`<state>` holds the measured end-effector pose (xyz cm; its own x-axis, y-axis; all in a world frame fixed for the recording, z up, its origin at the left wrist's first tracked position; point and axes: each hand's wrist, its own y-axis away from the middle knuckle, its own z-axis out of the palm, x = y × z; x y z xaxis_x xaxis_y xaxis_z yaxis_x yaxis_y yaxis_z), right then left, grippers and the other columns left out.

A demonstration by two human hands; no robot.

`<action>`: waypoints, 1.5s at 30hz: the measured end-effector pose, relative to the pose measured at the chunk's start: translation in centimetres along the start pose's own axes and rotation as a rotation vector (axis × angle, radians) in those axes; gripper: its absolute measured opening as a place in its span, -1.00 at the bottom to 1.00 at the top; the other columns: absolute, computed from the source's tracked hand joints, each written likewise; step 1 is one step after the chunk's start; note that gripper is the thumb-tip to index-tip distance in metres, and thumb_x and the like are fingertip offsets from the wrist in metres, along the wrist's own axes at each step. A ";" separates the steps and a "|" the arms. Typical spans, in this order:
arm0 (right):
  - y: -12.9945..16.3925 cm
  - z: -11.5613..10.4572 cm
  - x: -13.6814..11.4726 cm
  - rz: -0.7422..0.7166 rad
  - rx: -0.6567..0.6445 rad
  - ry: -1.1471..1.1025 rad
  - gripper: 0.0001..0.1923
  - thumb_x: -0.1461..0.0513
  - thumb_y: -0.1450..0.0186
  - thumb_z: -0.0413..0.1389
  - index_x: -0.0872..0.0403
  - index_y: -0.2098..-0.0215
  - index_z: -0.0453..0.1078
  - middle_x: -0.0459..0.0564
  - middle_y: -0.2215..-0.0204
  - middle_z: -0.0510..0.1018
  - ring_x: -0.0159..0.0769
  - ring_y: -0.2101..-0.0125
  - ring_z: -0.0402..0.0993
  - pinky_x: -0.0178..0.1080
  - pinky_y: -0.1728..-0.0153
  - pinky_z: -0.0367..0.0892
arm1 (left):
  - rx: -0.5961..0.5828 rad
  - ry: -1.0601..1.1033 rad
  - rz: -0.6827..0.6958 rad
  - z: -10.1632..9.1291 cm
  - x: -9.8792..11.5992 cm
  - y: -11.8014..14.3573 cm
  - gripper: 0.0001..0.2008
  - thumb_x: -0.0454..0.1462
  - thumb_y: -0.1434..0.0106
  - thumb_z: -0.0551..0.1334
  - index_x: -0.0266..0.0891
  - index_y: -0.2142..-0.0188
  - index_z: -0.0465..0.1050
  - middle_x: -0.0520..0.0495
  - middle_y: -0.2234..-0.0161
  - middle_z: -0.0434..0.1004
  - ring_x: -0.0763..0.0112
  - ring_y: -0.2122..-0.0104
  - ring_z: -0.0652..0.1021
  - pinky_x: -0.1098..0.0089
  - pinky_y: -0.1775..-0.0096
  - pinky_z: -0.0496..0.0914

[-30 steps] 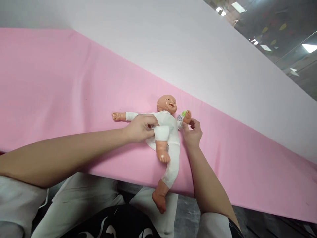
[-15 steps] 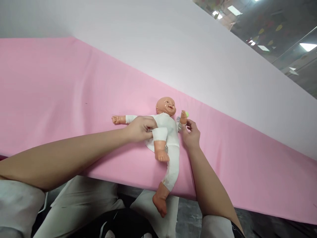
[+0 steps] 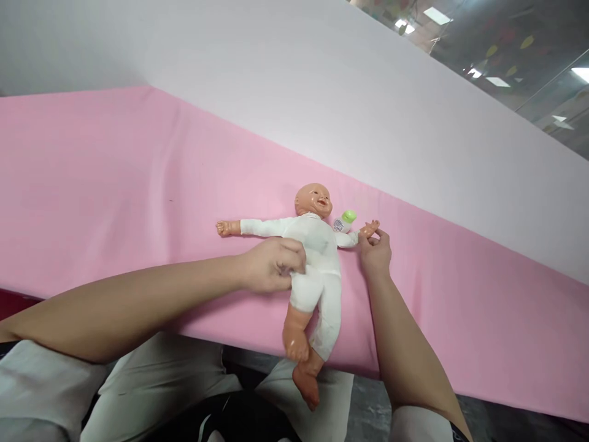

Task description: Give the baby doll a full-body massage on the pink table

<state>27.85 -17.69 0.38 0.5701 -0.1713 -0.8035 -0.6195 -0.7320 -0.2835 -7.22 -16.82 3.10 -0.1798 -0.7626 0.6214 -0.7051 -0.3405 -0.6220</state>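
Observation:
A baby doll (image 3: 317, 245) with a white cloth body lies on its back, its head away from me and its feet over the near edge. My left hand (image 3: 278, 264) is closed at the doll's hip, its fingertips on the white cloth at the top of one leg. My right hand (image 3: 375, 250) pinches the doll's arm at the wrist, on the right side. Between the doll's head and that arm lies a small white bottle (image 3: 340, 224) with a green cap; neither hand touches it.
The doll lies on a pink padded surface (image 3: 92, 184). Behind it rises a plain white wall (image 3: 257, 73), with a window (image 3: 497, 55) at the upper right. My legs (image 3: 161, 380) are under the near edge.
The doll's raised leg has come down towards me, with my left hand still at its top. My right hand has moved the doll's arm outward to the right, uncovering the bottle.

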 end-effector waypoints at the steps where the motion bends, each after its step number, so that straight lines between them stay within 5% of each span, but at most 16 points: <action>1: 0.6 0.3 -0.7 -0.048 0.031 -0.032 -0.23 -0.11 -0.23 0.33 0.06 -0.27 0.35 0.06 0.16 0.70 -0.15 0.27 0.60 -0.09 0.13 0.51 | 0.075 -0.022 -0.033 -0.3 -0.6 -0.1 -0.94 -0.37 -0.20 0.33 -0.21 0.34 0.59 -0.09 0.27 0.61 0.40 0.35 0.59 0.44 0.35 0.43; 4: 2.5 1.4 -2.4 -0.259 0.019 -0.061 -0.37 -0.06 -0.30 0.28 -0.02 -0.26 0.40 0.04 0.04 0.68 -0.22 0.27 0.55 -0.14 0.16 0.49 | 0.225 -0.122 -0.201 -1.1 -2.7 -0.6 -0.95 -0.35 -0.16 0.31 -0.23 0.42 0.56 -0.06 0.33 0.56 0.41 0.38 0.55 0.42 0.36 0.41; 8: 4.0 2.9 -3.5 -0.646 -0.203 0.142 -0.61 0.08 -0.40 0.16 -0.10 -0.15 0.57 0.05 -0.05 0.67 -0.03 0.00 0.53 0.07 -0.11 0.44 | 0.223 -0.160 -0.425 -1.6 -4.7 -1.1 -0.88 -0.29 -0.15 0.30 -0.25 0.50 0.48 0.01 0.44 0.44 0.46 0.48 0.44 0.43 0.43 0.30; 11: 4.2 3.4 -3.6 -0.747 -0.241 0.218 -0.66 0.12 -0.43 0.12 -0.09 -0.09 0.62 0.08 -0.07 0.66 0.03 -0.08 0.50 0.17 -0.20 0.36 | 0.222 -0.140 -0.467 -1.6 -5.2 -1.3 -0.83 -0.25 -0.16 0.31 -0.25 0.53 0.45 0.03 0.46 0.40 0.47 0.49 0.40 0.44 0.46 0.26; 15: 3.9 2.9 -3.4 -0.663 -0.214 0.171 -0.62 0.08 -0.41 0.15 -0.08 -0.14 0.58 0.06 -0.01 0.68 -0.01 -0.01 0.52 0.11 -0.13 0.42 | 0.208 -0.160 -0.409 -1.7 -4.9 -1.3 -0.87 -0.27 -0.15 0.29 -0.24 0.50 0.47 0.01 0.43 0.44 0.47 0.47 0.43 0.45 0.43 0.29; 20: 2.5 1.6 -2.0 -0.368 -0.101 -0.037 -0.43 -0.05 -0.39 0.19 -0.02 -0.28 0.41 0.06 0.00 0.67 -0.19 0.22 0.56 -0.08 0.11 0.50 | 0.133 -0.137 -0.263 -2.1 -3.2 -1.1 -0.93 -0.37 -0.12 0.29 -0.24 0.48 0.52 -0.05 0.37 0.55 0.42 0.40 0.54 0.44 0.36 0.39; 24: -0.1 0.2 0.4 -0.150 -0.031 -0.174 -0.23 -0.07 -0.35 0.22 0.06 -0.40 0.20 0.09 0.11 0.70 -0.15 0.17 0.63 -0.05 0.03 0.50 | 0.014 0.000 -0.119 -1.9 -0.9 -0.8 -0.92 -0.33 -0.21 0.38 -0.22 0.43 0.59 -0.07 0.38 0.59 0.41 0.42 0.58 0.42 0.35 0.43; 29: -2.3 -0.7 2.8 0.078 -0.085 -0.024 -0.28 -0.03 -0.19 0.36 0.05 -0.22 0.33 0.15 0.06 0.72 0.01 0.04 0.66 0.03 -0.08 0.48 | -0.189 0.084 -0.036 -0.6 1.1 -0.3 -0.88 -0.38 -0.23 0.36 -0.23 0.45 0.56 -0.03 0.43 0.50 0.44 0.46 0.54 0.43 0.39 0.39; 32: -2.1 -0.7 2.4 0.062 -0.089 0.037 -0.27 -0.05 -0.17 0.36 0.03 -0.21 0.35 0.09 0.15 0.73 0.02 0.12 0.66 0.03 -0.02 0.49 | -0.149 0.094 -0.035 -0.3 1.1 -0.3 -0.88 -0.39 -0.22 0.36 -0.24 0.45 0.55 -0.01 0.45 0.47 0.47 0.48 0.50 0.44 0.41 0.37; 35: -1.0 -0.3 0.9 -0.005 -0.001 0.004 -0.21 -0.09 -0.20 0.33 0.06 -0.28 0.31 0.05 0.24 0.71 -0.06 0.24 0.63 -0.03 0.09 0.49 | 0.005 0.025 -0.083 -0.9 0.2 -0.6 -0.91 -0.36 -0.22 0.36 -0.23 0.43 0.58 -0.01 0.43 0.51 0.47 0.46 0.51 0.45 0.39 0.38; 39: 1.3 0.7 -1.5 -0.233 0.062 -0.069 -0.31 -0.07 -0.28 0.29 0.01 -0.28 0.33 0.06 0.08 0.68 -0.18 0.24 0.58 -0.10 0.12 0.49 | 0.206 -0.078 -0.258 -1.8 -2.2 -0.9 -0.92 -0.36 -0.13 0.31 -0.24 0.48 0.54 0.01 0.45 0.48 0.48 0.46 0.48 0.47 0.41 0.35; 45: 4.1 2.9 -3.8 -0.726 -0.182 0.134 -0.67 0.11 -0.40 0.17 -0.10 -0.10 0.58 0.05 -0.02 0.66 -0.02 -0.06 0.53 0.08 -0.18 0.42 | 0.239 -0.072 -0.461 -1.8 -5.5 -1.4 -0.83 -0.26 -0.11 0.30 -0.25 0.56 0.43 0.05 0.50 0.38 0.50 0.51 0.39 0.46 0.47 0.26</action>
<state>21.56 -18.11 0.70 0.8682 0.3253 -0.3746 0.0287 -0.7867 -0.6166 -6.44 -11.17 1.44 0.1659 -0.5374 0.8268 -0.5224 -0.7590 -0.3885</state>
